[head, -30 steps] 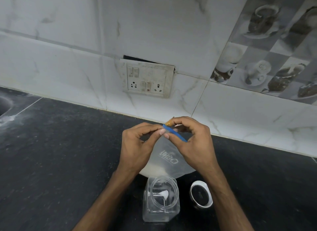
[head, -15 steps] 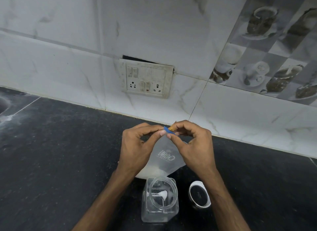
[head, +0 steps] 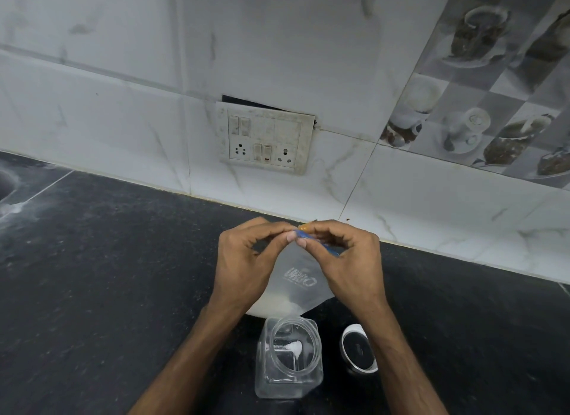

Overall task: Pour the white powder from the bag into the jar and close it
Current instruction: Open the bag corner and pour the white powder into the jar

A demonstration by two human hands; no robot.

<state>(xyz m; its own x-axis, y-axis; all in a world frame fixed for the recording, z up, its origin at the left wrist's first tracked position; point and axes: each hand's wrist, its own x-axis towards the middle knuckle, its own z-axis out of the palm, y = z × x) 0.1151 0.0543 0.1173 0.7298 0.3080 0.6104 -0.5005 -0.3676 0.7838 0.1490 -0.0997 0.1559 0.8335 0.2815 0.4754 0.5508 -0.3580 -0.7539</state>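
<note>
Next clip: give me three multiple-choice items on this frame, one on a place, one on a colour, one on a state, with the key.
1. Where is the lid?
A. Screwed onto the jar
B. Leaning on the wall
C. On the counter, right of the jar

2. What colour is the seal strip along the top of the bag?
A. Blue
B. Red
C. Green

3. How is the bag held?
A. It lies flat, untouched
B. Both hands pinch its top
C. One hand grips its bottom

Key:
1 C: the lid lies on the dark counter beside the jar, whose mouth is uncovered.
2 A: a blue strip shows between the fingertips.
3 B: the left hand and the right hand meet at the strip and pinch it, with the bag hanging below.
</note>
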